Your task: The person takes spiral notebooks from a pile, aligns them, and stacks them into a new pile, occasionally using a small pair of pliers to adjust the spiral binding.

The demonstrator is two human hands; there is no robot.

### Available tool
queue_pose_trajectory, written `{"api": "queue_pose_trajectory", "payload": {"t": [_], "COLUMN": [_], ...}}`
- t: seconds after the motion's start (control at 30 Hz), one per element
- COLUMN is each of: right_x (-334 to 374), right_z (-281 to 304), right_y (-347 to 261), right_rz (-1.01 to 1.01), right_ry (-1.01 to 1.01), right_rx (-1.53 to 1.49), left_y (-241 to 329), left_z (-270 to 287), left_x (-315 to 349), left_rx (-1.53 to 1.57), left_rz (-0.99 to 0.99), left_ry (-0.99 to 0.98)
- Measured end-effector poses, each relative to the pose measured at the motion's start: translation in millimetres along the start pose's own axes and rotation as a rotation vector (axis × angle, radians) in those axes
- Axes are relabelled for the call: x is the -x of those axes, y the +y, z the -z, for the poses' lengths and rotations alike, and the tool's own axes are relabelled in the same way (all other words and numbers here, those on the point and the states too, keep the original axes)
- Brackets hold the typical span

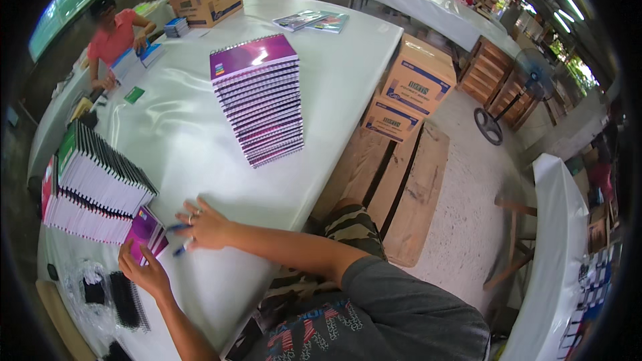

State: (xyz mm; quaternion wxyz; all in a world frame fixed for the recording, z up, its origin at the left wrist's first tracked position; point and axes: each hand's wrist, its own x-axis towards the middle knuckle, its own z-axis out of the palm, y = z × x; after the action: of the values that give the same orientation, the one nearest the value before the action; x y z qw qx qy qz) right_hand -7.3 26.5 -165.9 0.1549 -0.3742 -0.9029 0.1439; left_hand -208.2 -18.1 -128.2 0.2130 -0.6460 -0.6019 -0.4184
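Note:
A purple-covered notebook lies at the near left of the table, against a stack of notebooks. My left hand grips its near edge, fingers bent and thumb on the cover. Just right of it, my right hand is low over the table with its fingers spread; a ring shows on one finger. Slim blue pen-like pieces lie by its fingertips, partly covered, and I cannot tell whether they are one thing. Behind that notebook rise black-spiral-bound notebooks with white pages.
A tall stack of purple spiral notebooks stands mid-table. Black binding coils and clear plastic wrap lie at the near left. A co-worker handles blue booklets across the table. Cardboard boxes sit on a wooden bench at right.

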Motion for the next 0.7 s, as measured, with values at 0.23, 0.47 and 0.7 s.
{"api": "queue_pose_trajectory", "payload": {"t": [0.23, 0.47, 0.7], "right_x": [-14.3, -4.6, 17.9], "right_z": [-4.9, -6.9, -0.7], "right_y": [78.8, 63.4, 41.1], "right_rz": [-0.444, -0.355, -0.262], "right_ry": [0.461, 0.459, 0.519], "right_rx": [0.037, 0.045, -0.279], "left_y": [5.1, -6.7, -10.2], "left_z": [-4.7, -11.6, -11.1], "left_x": [-6.0, 19.4, 6.2], "left_rx": [-0.009, -0.186, -0.049], "left_rz": [0.025, 0.091, 0.126], "left_ry": [-0.158, -0.501, -0.54]}}
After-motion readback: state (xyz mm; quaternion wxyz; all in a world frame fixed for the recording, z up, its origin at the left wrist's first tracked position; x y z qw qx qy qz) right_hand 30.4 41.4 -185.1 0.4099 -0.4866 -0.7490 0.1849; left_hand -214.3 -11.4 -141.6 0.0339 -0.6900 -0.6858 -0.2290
